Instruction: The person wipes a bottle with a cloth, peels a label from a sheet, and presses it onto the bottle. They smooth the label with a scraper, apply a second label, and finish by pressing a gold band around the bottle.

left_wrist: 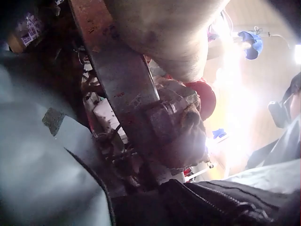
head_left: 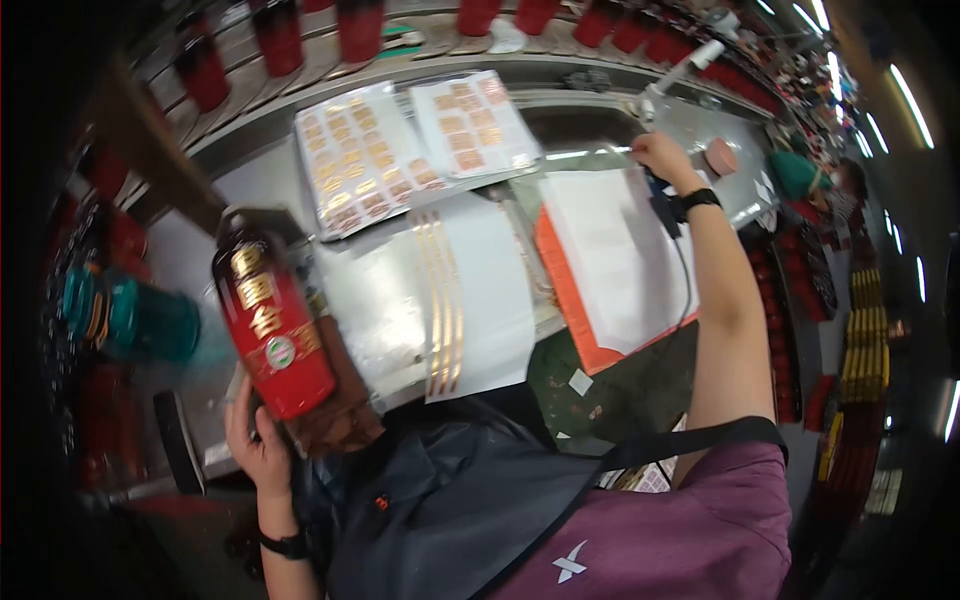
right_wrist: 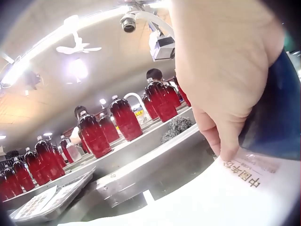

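A red and black bottle (head_left: 275,320) with gold characters and a round label lies tilted on a brown cloth (head_left: 345,400). My left hand (head_left: 258,440) is at its base, fingers loosely extended along the side; in the left wrist view the red bottle end (left_wrist: 202,100) shows beyond the blurred hand (left_wrist: 164,33). At the far edge of a white label sheet (head_left: 610,250), my right hand (head_left: 665,160) pinches the sheet between thumb and finger. Close up in the right wrist view, gold characters (right_wrist: 247,174) are printed beside the fingertips (right_wrist: 229,153). An orange-red sheet (head_left: 565,290) lies underneath.
Two sheets of gold labels (head_left: 365,155) lie on a tray at the back. A strip sheet with gold lines (head_left: 480,290) sits mid-table. Red bottles (right_wrist: 126,118) stand in a row along a conveyor. A teal jar (head_left: 150,315) is at the left, a pink round object (head_left: 721,157) at the right.
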The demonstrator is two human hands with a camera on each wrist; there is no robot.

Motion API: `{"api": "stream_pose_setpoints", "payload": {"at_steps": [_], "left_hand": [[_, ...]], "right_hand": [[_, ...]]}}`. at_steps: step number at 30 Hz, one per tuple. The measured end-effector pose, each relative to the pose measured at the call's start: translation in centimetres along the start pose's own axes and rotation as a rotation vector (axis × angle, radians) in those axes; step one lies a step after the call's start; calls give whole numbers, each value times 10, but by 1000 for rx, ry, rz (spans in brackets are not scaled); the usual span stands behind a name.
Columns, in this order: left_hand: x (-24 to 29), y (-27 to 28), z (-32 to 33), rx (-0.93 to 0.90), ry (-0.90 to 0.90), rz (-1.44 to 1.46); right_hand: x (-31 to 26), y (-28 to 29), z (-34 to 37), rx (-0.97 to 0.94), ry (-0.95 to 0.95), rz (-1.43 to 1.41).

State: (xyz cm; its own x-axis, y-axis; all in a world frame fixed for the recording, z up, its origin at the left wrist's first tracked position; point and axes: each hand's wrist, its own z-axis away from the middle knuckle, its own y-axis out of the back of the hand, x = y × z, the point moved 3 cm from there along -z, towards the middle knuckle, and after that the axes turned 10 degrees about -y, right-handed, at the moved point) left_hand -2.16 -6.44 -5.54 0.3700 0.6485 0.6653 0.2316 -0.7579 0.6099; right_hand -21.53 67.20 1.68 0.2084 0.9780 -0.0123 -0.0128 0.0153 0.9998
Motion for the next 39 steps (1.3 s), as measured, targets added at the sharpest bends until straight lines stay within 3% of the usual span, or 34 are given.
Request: {"api": "stream_pose_setpoints", "payload": {"at_steps": [3,4,8,10,12,14,16,20,22,24,27,29,33,35,39], "left_hand": [[3,1,-9,-77,23,88],[5,0,-12,-84,45,129],[36,6,-33,-215,-164,106],[41,-2,-32,-225,-155,117],[45,-11,-42,-191,-151,158],[43,-15,-50,-169,-139,190],[48,-11,-54,-192,-120,196],[45,-12,-53,-194,-97,266],[43,-11,-52,-192,-140,214],[48,-5,-54,-201,-142,246],[49,-10,-53,-235,-31,525],[46,-19,-52,-109,158,795],[49,-23,-52,-87,194,806],[50,-20,-52,47,37,729],[58,-8,-62,-34,-133,568]], "right_hand": [[-39,17,0,120,62,85],[-70,31,7,122,89,81],[-217,61,70,96,316,-245],[-289,67,115,-28,425,-408],[-352,72,161,-325,566,-712],[-403,86,199,-599,552,-865],[-439,93,221,-644,661,-1074],[-462,59,236,-844,300,-1332],[-462,34,238,-794,157,-1424],[-452,20,242,-733,85,-1429],[-446,18,249,-674,79,-1404],[-446,22,253,-629,30,-1399],[-441,14,254,-639,17,-1443],[-438,9,254,-660,-10,-1481],[-438,5,257,-694,-59,-1526]]}}
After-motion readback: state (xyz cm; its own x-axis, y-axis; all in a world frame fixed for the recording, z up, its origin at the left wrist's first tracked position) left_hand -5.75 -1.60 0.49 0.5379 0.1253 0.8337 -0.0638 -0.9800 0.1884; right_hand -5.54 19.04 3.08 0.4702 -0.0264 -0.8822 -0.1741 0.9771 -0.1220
